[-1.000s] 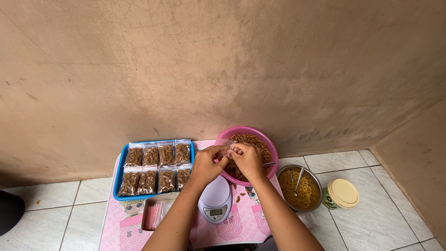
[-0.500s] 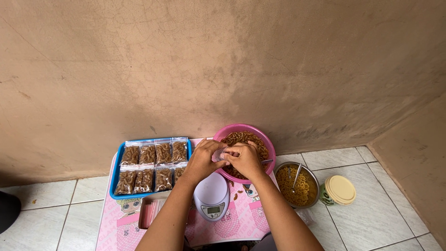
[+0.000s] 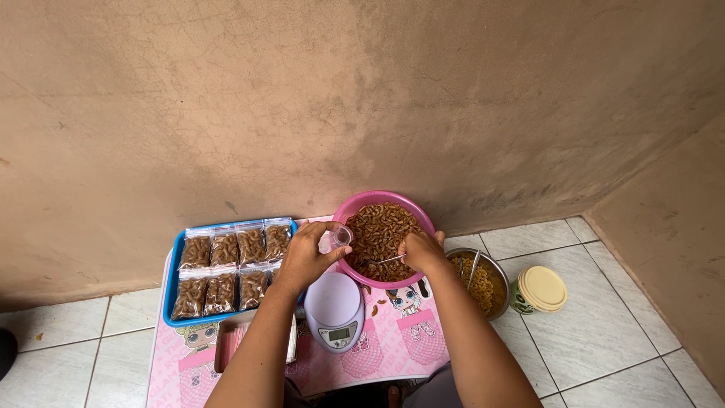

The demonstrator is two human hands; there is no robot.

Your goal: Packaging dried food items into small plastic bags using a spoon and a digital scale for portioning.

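While the left hand [image 3: 306,257] pinches a small clear plastic bag [image 3: 343,236] by its mouth, holding it open just beside the near-left rim of the pink bowl [image 3: 423,219], the right hand [image 3: 423,251] closes around the handle of a spoon [image 3: 384,261] whose tip lies in the brown snack pieces [image 3: 381,230]. The bag sits tight against the rim, so it seems the spoon has only a short way to travel and little can spill. The left fingers clasp the bag's edge; the right fingers are curled shut on the spoon's handle.

A small white kitchen scale [image 3: 334,308] stands on the pink patterned mat [image 3: 393,340] directly below the bag, near the mat's middle, a handy spot for setting a bag down without shifting the arms. At the mat's left edge, a blue tray [image 3: 170,291] holds 8 or so sealed bags [image 3: 226,264] of the same snack in 2 rows, laid flat and side by side, which keeps them tidy and out of the way.

Off the mat's right edge, on the tiled floor [image 3: 604,332], a metal bowl [image 3: 495,268] of yellower pieces holds another utensil, and just beside it stands a green jar with a cream lid [image 3: 541,289]. Both lie within the right arm's reach.
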